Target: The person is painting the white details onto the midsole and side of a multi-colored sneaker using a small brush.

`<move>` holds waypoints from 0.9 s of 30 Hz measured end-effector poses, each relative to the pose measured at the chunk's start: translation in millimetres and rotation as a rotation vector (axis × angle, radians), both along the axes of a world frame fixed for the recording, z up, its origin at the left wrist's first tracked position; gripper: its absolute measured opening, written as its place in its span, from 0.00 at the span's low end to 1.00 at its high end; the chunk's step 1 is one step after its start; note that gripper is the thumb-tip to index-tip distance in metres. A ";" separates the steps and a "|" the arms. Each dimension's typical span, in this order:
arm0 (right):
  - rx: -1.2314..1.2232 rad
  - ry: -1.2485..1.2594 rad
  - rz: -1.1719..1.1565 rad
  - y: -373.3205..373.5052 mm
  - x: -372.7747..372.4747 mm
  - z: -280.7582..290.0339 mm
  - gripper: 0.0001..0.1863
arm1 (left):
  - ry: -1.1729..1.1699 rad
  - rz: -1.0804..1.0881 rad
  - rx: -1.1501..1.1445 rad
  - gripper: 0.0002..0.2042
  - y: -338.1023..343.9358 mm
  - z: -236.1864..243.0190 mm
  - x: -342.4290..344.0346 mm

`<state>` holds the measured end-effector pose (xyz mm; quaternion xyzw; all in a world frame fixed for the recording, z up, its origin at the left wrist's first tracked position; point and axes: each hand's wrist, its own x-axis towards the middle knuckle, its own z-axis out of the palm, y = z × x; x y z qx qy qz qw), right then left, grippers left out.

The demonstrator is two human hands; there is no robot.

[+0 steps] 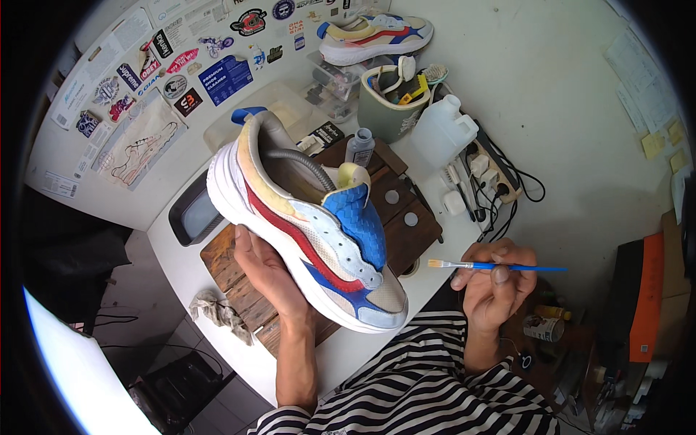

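Observation:
A white sneaker (319, 239) with red and blue side panels and a blue tongue is held up over the table, its toe toward me and to the right. My left hand (272, 279) grips it from below along the sole, the fingers partly hidden behind it. Inside the shoe a grey coiled spring piece (301, 165) shows. Off to the right of the toe, my right hand (500, 283) pinches a small flat paintbrush (478, 266) with a blue handle. Its pale bristles point left toward the sneaker without touching it.
Beneath the shoe lies a dark wooden board (232, 283), with a crumpled rag (217, 315) beside it. Behind stand a small grey bottle (359, 147), a tub of brushes (391, 109), a white jug (444, 129) and a power strip (493, 163). A matching sneaker (377, 40) sits on clear boxes.

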<state>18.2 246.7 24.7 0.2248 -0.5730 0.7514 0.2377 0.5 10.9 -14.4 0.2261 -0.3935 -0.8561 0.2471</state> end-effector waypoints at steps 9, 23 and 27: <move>0.098 -0.016 -0.037 47.7 14.4 -8.7 0.09 | -0.044 -0.141 -0.162 0.37 49.7 -1.4 12.9; 0.591 0.302 -0.278 79.1 14.2 1.5 0.08 | -0.013 -0.171 -0.630 0.34 115.7 19.0 28.8; 0.608 0.368 -0.352 73.5 8.0 -2.0 0.09 | -0.008 -0.110 -0.700 0.35 123.5 15.8 30.7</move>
